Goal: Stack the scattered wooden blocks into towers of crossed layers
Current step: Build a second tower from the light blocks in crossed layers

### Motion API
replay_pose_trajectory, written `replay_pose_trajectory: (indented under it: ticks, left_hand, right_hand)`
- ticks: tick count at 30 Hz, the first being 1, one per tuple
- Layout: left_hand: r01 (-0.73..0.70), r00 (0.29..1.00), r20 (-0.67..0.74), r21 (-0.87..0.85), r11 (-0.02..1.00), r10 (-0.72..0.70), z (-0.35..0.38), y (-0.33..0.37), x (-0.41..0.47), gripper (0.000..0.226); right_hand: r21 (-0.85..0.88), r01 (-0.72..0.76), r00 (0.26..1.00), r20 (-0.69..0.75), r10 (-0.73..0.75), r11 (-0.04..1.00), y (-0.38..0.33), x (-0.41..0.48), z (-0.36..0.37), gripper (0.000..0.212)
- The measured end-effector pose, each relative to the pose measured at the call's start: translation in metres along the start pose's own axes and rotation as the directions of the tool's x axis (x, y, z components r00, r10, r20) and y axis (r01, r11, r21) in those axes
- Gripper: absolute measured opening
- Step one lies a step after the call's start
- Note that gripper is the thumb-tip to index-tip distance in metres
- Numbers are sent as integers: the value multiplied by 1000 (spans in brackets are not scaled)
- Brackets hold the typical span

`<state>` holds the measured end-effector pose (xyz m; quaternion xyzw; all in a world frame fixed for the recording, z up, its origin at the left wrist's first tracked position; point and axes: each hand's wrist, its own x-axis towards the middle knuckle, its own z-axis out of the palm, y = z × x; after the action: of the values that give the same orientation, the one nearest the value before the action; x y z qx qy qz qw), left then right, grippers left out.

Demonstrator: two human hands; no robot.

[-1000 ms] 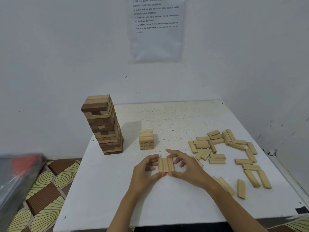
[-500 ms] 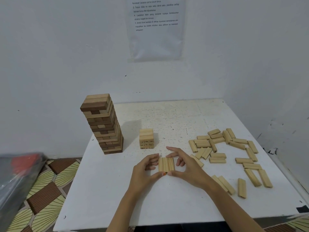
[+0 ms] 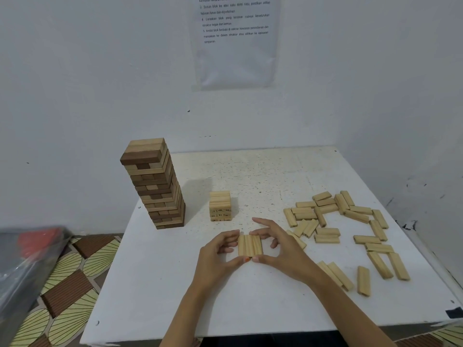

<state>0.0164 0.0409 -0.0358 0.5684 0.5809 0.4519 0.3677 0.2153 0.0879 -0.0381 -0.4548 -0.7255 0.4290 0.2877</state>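
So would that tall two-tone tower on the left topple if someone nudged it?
Probably: the tall tower is narrow for its height, and its top layers look offset. The blocks seem merely stacked, so they'd likely slide apart. It stands near the edge of the table, so pieces might drop off.

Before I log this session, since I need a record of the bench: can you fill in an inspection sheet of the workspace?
Surface: white table, speckled with marks, black patch at its near right corner.
Job's things: tall tower of dark and light blocks at far left; short tower of light blocks to its right; row of three blocks lying flat between the hands; loose blocks scattered on the right.
Clutter: nothing seen.
Grippers: left hand and right hand hold the row from either side, thumbs at its near end.
Cables: nothing seen.
Surroundings: white walls, printed sheet on the wall, patterned floor, blurred grey and red object at left.
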Motion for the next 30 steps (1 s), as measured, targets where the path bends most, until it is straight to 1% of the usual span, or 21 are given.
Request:
replay_pose_trajectory:
  ticks: [4, 8, 12, 18, 30]
  left_hand:
    - [-2, 1000, 1, 6, 1000, 2, 0, 0, 0, 58]
    - [-2, 1000, -3, 3, 1000, 2, 1, 0, 0, 58]
    - [-4, 1000, 4, 3, 1000, 4, 0, 1, 0, 58]
    - [-7, 1000, 12, 1, 1000, 7, -1, 2, 0, 56]
    - [15, 1000, 8, -13, 1000, -14, -1, 6, -2, 54]
  right_hand:
    - [9, -17, 1000, -12, 17, 1000, -1, 0, 1, 102]
    - [5, -10, 1000, -26, 11, 1000, -1, -1, 2, 107]
    - [5, -9, 999, -43, 10, 1000, -2, -1, 2, 105]
    - [-8, -6, 999, -38, 6, 1000, -4, -1, 1, 94]
    - [-4, -21, 999, -24, 21, 1000, -5, 0, -2, 87]
